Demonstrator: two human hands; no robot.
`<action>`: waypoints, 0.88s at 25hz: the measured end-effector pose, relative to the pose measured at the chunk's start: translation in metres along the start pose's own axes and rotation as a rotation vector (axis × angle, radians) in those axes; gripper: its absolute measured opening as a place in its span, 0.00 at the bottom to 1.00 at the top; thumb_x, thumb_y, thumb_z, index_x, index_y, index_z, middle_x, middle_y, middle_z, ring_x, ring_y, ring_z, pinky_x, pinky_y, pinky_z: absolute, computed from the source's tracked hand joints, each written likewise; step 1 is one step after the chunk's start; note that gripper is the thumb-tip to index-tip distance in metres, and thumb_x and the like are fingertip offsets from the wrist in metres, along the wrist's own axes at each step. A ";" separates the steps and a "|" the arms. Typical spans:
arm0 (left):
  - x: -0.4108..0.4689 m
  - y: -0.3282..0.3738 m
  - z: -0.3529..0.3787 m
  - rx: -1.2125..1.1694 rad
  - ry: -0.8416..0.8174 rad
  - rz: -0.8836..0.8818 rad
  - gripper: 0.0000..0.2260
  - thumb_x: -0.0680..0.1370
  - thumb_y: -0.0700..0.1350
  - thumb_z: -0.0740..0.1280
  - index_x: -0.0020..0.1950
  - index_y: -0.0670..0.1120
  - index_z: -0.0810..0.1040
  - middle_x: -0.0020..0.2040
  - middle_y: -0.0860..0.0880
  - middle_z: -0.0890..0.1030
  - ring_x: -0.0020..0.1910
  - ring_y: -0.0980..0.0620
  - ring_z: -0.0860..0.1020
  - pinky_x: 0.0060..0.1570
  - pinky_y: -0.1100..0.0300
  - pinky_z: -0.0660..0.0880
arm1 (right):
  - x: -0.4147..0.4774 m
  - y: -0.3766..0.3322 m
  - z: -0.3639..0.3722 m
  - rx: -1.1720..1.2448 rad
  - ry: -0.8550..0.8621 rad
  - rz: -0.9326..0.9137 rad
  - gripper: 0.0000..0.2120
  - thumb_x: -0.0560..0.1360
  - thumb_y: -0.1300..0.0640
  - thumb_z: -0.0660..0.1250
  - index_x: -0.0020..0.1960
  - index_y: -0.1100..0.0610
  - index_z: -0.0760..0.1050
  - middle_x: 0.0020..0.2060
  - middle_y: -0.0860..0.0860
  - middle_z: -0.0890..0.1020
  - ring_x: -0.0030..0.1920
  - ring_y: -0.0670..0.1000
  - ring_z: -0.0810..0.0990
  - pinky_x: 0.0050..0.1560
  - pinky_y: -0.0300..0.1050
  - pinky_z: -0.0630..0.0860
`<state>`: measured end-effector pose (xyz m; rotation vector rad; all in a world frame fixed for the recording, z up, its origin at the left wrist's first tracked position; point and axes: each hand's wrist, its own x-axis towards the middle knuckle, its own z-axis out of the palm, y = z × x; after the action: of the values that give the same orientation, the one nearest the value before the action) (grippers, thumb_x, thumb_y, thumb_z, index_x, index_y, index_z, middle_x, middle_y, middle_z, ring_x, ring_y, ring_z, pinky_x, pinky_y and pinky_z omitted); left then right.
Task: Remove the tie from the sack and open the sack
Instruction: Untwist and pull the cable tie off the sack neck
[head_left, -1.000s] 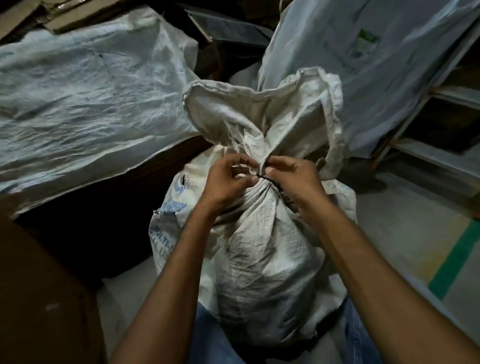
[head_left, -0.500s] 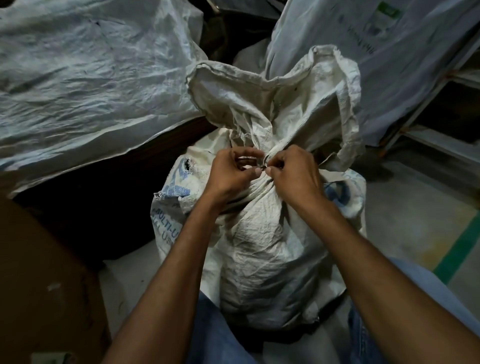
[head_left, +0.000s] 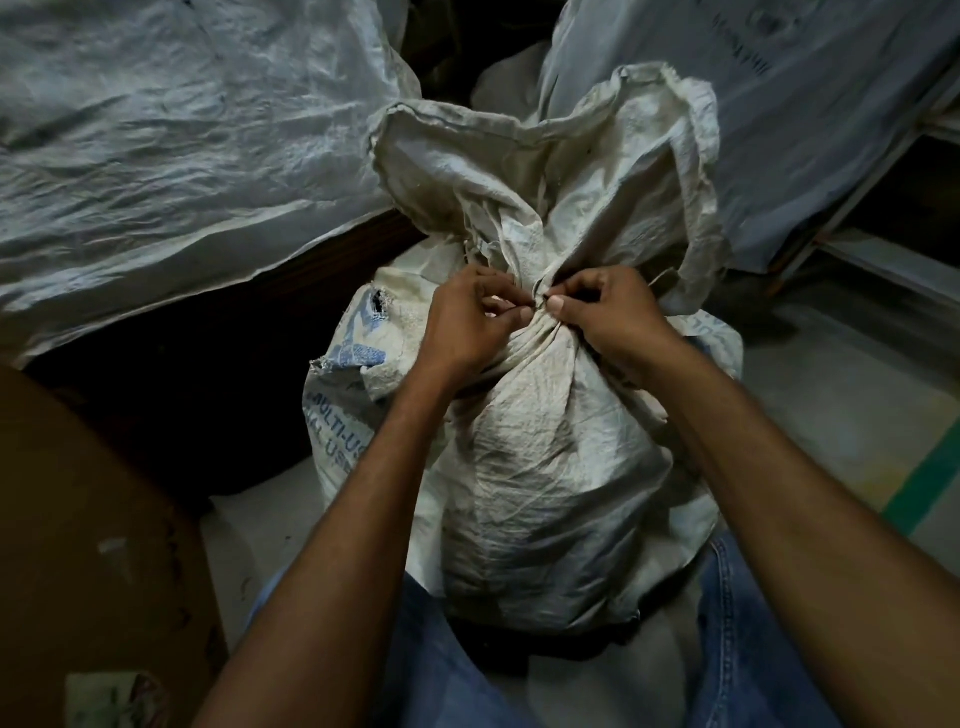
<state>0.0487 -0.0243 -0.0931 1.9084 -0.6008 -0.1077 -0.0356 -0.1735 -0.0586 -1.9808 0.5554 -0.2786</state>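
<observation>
Two big pale woven sacks fill the far side of the scene, one large sack (head_left: 171, 140) slumped across the upper left and another bulky sack (head_left: 810, 114) leaning in from the upper right. They crowd the space, which may be why the person works with the job drawn in close. A brown cardboard box (head_left: 88, 545) stands at the lower left, and the bare floor (head_left: 831, 395), with a green stripe near its right edge, shows on the right.

The sack (head_left: 540, 467) that matters stands upright on the floor between the person's knees, clad in blue jeans (head_left: 737, 649). Held there, it is braced against tipping while both hands are busy. Its body is full and rounded; blue printing and a small torn hole show on its left shoulder. Above the choked neck, the loose mouth of the cloth flares up and flops open, since nothing below the neck can spread until the binding comes away.

The left hand (head_left: 462, 332) and right hand (head_left: 613, 317) meet at the neck, thumbs and forefingers nearly touching. Their fingers (head_left: 558, 306) are pinched in tight on the gathered cloth, apparently picking at the tie (head_left: 540, 300), of which only a small dark bit shows between the fingertips. Which hand actually has hold of it cannot be told. The step looks to be loosening the knot; the sack remains bound.
</observation>
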 end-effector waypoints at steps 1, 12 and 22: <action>-0.001 0.000 0.001 -0.001 0.008 -0.006 0.06 0.72 0.41 0.80 0.47 0.47 0.87 0.55 0.51 0.82 0.46 0.57 0.83 0.48 0.60 0.81 | 0.000 0.000 -0.001 0.021 -0.003 0.007 0.03 0.77 0.63 0.73 0.50 0.58 0.85 0.43 0.53 0.87 0.48 0.52 0.86 0.59 0.54 0.82; -0.003 0.013 0.001 -0.046 0.153 -0.027 0.02 0.79 0.45 0.70 0.48 0.48 0.83 0.43 0.55 0.84 0.43 0.59 0.83 0.47 0.51 0.83 | -0.012 -0.005 -0.010 0.186 0.031 -0.058 0.03 0.79 0.63 0.70 0.51 0.59 0.82 0.43 0.53 0.85 0.46 0.47 0.82 0.53 0.45 0.81; 0.000 0.022 0.005 -0.066 0.169 -0.057 0.14 0.73 0.50 0.76 0.57 0.49 0.83 0.51 0.53 0.85 0.48 0.57 0.84 0.52 0.50 0.83 | -0.016 -0.023 -0.025 0.301 0.055 -0.094 0.03 0.81 0.62 0.69 0.51 0.56 0.81 0.41 0.48 0.83 0.42 0.43 0.79 0.42 0.38 0.77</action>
<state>0.0386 -0.0353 -0.0756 1.8496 -0.4241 -0.0029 -0.0536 -0.1762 -0.0257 -1.7130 0.4284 -0.4498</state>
